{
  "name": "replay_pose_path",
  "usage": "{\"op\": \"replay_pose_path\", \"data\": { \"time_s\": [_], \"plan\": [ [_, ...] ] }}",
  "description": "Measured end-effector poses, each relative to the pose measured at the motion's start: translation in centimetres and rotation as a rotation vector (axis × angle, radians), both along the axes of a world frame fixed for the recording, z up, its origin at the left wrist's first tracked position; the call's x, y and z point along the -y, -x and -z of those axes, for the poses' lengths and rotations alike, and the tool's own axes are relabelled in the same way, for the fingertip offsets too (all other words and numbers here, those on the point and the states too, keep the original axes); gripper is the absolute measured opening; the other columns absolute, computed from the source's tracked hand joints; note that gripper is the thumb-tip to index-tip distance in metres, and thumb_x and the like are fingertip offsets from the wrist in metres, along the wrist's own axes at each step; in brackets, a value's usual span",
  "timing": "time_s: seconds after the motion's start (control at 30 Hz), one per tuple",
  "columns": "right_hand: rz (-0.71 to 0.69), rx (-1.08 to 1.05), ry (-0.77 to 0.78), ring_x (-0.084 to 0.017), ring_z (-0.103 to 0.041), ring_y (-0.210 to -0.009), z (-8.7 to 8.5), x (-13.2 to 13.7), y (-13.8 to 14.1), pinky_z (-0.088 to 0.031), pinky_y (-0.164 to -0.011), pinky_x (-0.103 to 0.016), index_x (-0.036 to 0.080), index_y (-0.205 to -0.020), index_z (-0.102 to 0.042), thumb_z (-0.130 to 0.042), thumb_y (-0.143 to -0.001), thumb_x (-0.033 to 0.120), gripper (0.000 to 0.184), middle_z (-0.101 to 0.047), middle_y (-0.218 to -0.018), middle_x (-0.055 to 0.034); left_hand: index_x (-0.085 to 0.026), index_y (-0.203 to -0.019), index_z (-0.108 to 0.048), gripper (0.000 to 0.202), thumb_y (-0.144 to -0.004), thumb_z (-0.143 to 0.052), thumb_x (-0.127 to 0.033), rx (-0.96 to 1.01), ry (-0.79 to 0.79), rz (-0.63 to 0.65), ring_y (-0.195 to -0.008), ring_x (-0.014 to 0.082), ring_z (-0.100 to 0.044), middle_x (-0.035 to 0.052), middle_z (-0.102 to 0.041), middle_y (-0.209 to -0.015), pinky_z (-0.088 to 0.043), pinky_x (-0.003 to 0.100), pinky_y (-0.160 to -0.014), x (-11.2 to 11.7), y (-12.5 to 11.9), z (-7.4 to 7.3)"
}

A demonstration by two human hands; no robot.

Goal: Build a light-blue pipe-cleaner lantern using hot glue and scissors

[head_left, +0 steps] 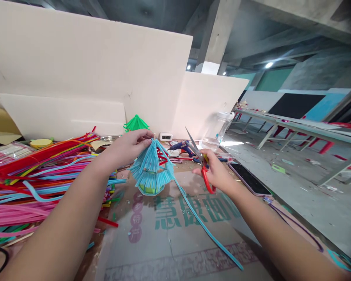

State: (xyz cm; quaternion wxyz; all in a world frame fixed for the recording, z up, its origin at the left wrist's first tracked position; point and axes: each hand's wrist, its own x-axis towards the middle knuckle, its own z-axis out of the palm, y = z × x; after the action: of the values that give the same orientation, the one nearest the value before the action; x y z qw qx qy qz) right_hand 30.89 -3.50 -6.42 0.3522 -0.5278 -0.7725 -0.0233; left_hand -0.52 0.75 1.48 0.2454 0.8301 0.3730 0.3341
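My left hand (139,141) is closed on the peak of a small light-blue pavilion model (152,168) built from fuzzy pipe cleaners, with a tiered roof. A long blue pipe cleaner (206,228) trails from the model's right side across the board toward me. To the right, my right hand (213,171) grips red-handled scissors (205,171), their blades pointing up and left, apart from the model. Whether the blades are parted is hard to tell. Behind the model stands a green pipe-cleaner roof (136,123).
Bundles of coloured pipe cleaners (46,187) cover the left side. A blue glue gun (181,146), a small white digital clock (165,136) and a clear plastic jug (216,128) stand at the back. A phone (248,178) lies at the right edge. White foam boards (90,70) rise behind.
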Motion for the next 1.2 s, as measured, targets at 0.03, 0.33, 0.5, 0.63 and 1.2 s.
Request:
{"op": "replay_pose_path", "data": {
  "time_s": [0.03, 0.33, 0.5, 0.63, 1.2],
  "plan": [
    [-0.027, 0.045, -0.047, -0.022, -0.057, -0.081, -0.3, 0.0, 0.6, -0.047, -0.071, -0.034, 0.018, -0.117, -0.049, -0.071, -0.078, 0.043, 0.051, -0.059, -0.097, -0.0082, -0.021, -0.106, -0.061, 0.032, -0.091, -0.046, -0.045, 0.01, -0.002, 0.012, -0.098, 0.0227, -0.064, 0.0044, -0.069, -0.105, -0.049, 0.033, -0.083, 0.0, -0.1, 0.1],
    [-0.054, 0.302, -0.259, -0.027, -0.051, -0.09, 0.0, -1.3, 2.4, -0.044, -0.077, -0.037, 0.018, -0.117, -0.059, -0.065, -0.084, 0.049, 0.046, -0.055, -0.093, -0.0105, -0.019, -0.119, -0.059, 0.038, -0.09, -0.051, -0.043, 0.063, 0.052, 0.104, -0.109, 0.0231, -0.062, 0.007, -0.067, -0.118, -0.049, 0.035, -0.092, -0.5, -0.1, 0.5],
    [-0.069, 0.339, -0.295, -0.027, -0.05, -0.088, 0.1, -1.4, 2.1, -0.044, -0.077, -0.037, 0.015, -0.117, -0.061, -0.063, -0.084, 0.052, 0.049, -0.055, -0.091, -0.0114, -0.018, -0.117, -0.06, 0.037, -0.091, -0.051, -0.042, 0.077, 0.077, 0.115, -0.107, 0.0228, -0.062, 0.0069, -0.067, -0.115, -0.05, 0.035, -0.091, -0.5, -0.2, 0.5],
    [-0.051, 0.408, -0.362, -0.025, -0.05, -0.084, 0.0, -1.5, 2.2, -0.042, -0.074, -0.035, 0.015, -0.114, -0.064, -0.06, -0.086, 0.054, 0.048, -0.055, -0.087, -0.0103, -0.018, -0.115, -0.06, 0.034, -0.091, -0.051, -0.04, 0.086, 0.065, 0.116, -0.106, 0.0224, -0.062, 0.0067, -0.067, -0.114, -0.05, 0.034, -0.089, -0.4, -0.3, 0.6],
    [0.103, 0.072, 0.053, -0.021, -0.061, -0.078, 1.1, -1.6, -0.2, -0.047, -0.072, -0.031, 0.018, -0.112, -0.061, -0.067, -0.083, 0.041, 0.037, -0.068, -0.097, -0.0082, -0.02, -0.117, -0.06, 0.04, -0.091, -0.048, -0.049, -0.045, -0.006, -0.003, -0.103, 0.0248, -0.063, 0.0057, -0.067, -0.112, -0.05, 0.036, -0.084, -0.2, 0.7, -0.1]
  ]
}}
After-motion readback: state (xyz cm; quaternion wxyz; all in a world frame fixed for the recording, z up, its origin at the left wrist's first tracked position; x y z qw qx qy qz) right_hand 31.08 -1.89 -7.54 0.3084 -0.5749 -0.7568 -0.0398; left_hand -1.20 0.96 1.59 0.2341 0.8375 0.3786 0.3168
